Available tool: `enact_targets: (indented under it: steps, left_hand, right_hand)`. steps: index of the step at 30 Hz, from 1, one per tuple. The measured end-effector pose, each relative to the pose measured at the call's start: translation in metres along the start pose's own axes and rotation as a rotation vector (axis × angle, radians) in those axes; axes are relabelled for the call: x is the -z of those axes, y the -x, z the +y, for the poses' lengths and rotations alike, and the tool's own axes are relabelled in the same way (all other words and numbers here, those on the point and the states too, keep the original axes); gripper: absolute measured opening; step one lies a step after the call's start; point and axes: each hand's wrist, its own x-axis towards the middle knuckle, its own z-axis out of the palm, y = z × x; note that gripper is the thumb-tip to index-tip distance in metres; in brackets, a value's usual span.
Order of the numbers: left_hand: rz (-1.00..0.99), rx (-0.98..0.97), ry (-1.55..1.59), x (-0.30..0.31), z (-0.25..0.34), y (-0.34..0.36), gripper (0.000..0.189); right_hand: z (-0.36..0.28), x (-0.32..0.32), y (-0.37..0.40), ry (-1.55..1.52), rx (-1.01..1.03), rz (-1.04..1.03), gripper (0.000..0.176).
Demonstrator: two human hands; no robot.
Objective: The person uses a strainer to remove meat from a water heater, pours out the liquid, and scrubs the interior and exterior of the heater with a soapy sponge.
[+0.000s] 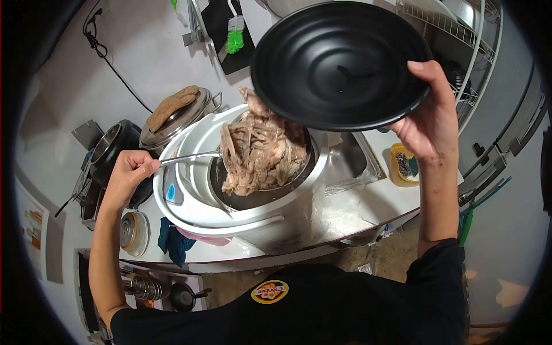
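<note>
Fingers of my left hand are closed round the metal handle of a utensil reaching over a white round cooker. A large piece of cooked, bony meat rests at the utensil's far end, above the cooker's dark inner pot; the utensil's head is hidden under it. My right hand grips the right rim of a black round plate, thumb on top. The plate is tilted, held up behind and right of the meat, and its near-left edge overlaps the meat in view.
Behind the cooker stands a lidded metal pot with a brown mitt on it. A sink and a yellow container with scrubbers lie right. Left are a black pot, a glass lid and a dark blue cloth.
</note>
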Motion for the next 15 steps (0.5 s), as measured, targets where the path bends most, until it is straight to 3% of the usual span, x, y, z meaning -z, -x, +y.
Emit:
enact_targets:
  steps: [5, 10, 15]
  left_hand:
    - [0.019, 0.044, -0.005, 0.002, 0.001, 0.003, 0.033]
    - [0.056, 0.052, -0.081, 0.025, 0.012, 0.008, 0.031]
    - [0.249, 0.001, -0.165, 0.067, 0.045, 0.0, 0.033]
  right_hand:
    - [-0.011, 0.014, 0.012, 0.088, 0.054, 0.103, 0.05]
    - [-0.02, 0.023, 0.027, 0.096, 0.045, 0.216, 0.019]
    - [-0.011, 0.015, 0.023, 0.075, -0.035, 0.156, 0.022]
